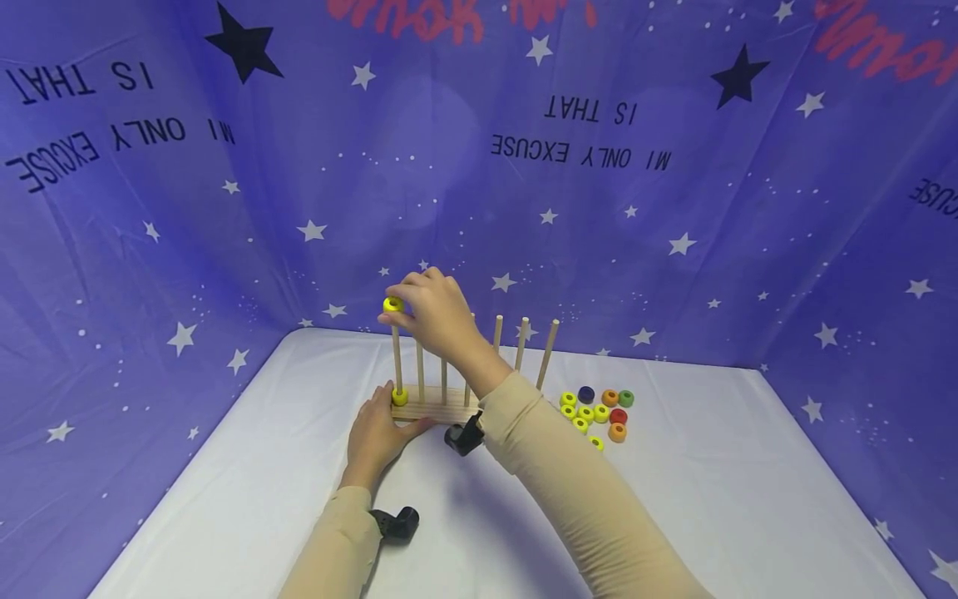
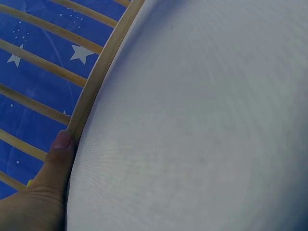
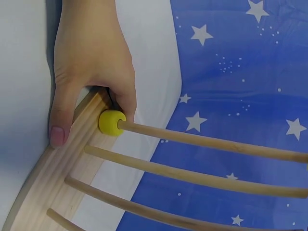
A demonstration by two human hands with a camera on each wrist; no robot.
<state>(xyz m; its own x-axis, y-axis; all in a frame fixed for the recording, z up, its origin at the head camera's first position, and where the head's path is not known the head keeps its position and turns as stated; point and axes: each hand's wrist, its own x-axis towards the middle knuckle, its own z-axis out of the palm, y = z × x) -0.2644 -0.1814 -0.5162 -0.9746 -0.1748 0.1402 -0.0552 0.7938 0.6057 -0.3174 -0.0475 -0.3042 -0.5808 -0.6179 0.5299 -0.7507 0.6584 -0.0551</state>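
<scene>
My right hand [image 1: 441,312] pinches a yellow bead [image 1: 387,307] between thumb and fingers at the top of the leftmost peg [image 1: 397,358]. Another yellow bead [image 3: 109,123] sits at the bottom of that same peg, against the wooden base [image 3: 60,175]. Several bare upright pegs stand in a row along the base. At the base's left end, my left hand [image 1: 372,434] grips it, thumb along the front edge and fingers round the end. In the left wrist view, the left thumb [image 2: 57,156] presses the base's edge. My right hand is outside the right wrist view.
Right of the rack, loose beads lie on the white table [image 1: 696,466]: several yellow ones [image 1: 601,413], a dark blue one [image 1: 586,394], orange ones [image 1: 617,433], a red one [image 1: 618,416] and a green one [image 1: 626,398]. A blue star-printed cloth [image 1: 599,249] hangs behind.
</scene>
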